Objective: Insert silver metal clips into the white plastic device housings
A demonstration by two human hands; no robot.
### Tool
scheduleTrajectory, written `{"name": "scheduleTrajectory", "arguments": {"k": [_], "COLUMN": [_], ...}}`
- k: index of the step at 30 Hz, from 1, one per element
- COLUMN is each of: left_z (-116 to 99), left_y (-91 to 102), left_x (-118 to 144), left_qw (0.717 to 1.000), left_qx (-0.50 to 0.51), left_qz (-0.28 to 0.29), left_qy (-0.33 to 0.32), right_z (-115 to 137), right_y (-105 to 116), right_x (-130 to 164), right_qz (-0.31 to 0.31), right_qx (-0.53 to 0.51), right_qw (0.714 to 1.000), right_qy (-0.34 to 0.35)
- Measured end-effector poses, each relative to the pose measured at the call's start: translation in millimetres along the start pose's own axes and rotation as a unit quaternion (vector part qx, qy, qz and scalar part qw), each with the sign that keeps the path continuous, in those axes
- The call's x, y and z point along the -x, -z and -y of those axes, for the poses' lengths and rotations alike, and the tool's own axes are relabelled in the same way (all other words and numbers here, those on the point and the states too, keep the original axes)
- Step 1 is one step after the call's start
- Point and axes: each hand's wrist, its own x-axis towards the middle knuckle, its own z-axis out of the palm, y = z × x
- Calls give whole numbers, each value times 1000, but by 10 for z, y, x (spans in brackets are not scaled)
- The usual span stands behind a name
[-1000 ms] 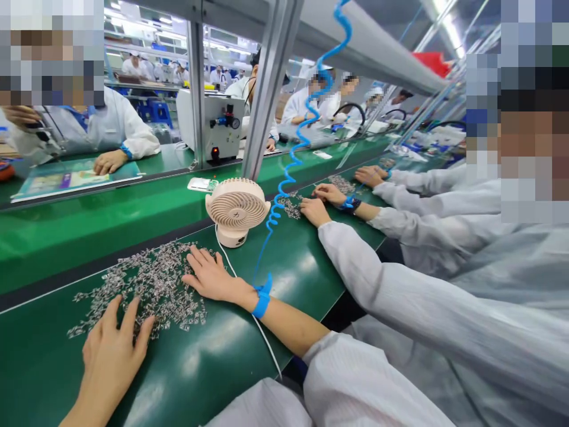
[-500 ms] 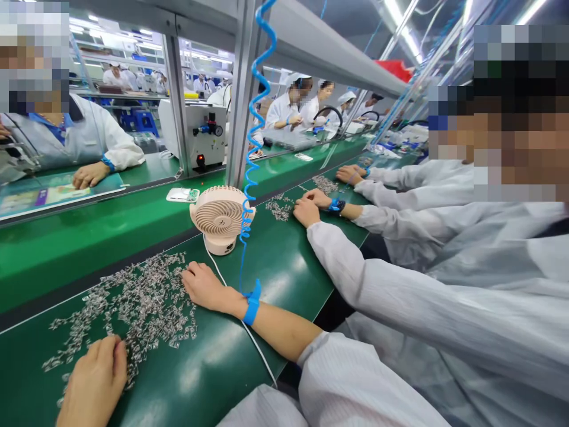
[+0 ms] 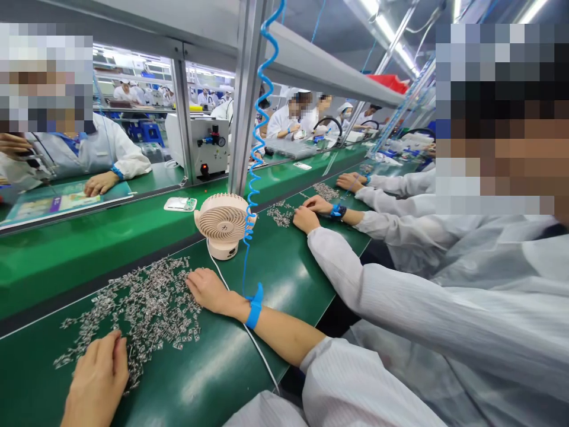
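A loose heap of small shiny metal pieces [image 3: 155,302] spreads over the green tabletop before me. My left hand [image 3: 96,370] is at the heap's near left edge, fingers curled with thumb and forefinger close together. Whatever its fingertips hold is too small or hidden to name. At the heap's right edge is my right hand [image 3: 211,290], fingers bent and pressed together against the outermost pieces. Its fingertips are partly hidden too. Around my right wrist sits a blue strap [image 3: 255,307], joined to a coiled blue cord [image 3: 262,95].
A beige fan [image 3: 225,225] stands beyond my right hand, its white cable [image 3: 262,353] running under my forearm. Behind lies a green belt [image 3: 111,228] carrying a white shell with a circuit board [image 3: 180,204]. At right, a co-worker's hands [image 3: 306,218] are at a smaller heap [image 3: 281,213].
My view has shifted slightly, so the scene sits lower and further right. The white shell on the belt has slid a little left relative to the fan. My hands keep nearly the same pose.
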Motion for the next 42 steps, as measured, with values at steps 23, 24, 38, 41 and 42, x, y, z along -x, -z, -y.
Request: {"name": "scheduleTrajectory", "arguments": {"k": [23, 24, 38, 41, 42], "left_z": [-154, -175, -263, -253, -246], "left_y": [-139, -148, -148, -166, -171], "left_x": [93, 107, 141, 152, 151], "left_qw": [991, 990, 986, 990, 990], "left_qx": [8, 6, 4, 15, 17], "left_qz": [84, 107, 166, 137, 132], "left_qy": [-101, -95, -17, -32, -39], "right_z": [3, 1, -2, 12, 12], "right_y": [0, -6, 5, 72, 95], "right_x": [68, 66, 20, 5, 1], "right_qz": [-25, -28, -132, -160, -167], "right_qx": [-86, -89, -150, -173, -183], "right_qw": [996, 996, 979, 970, 967], "right_qy": [0, 1, -33, -57, -66]}}
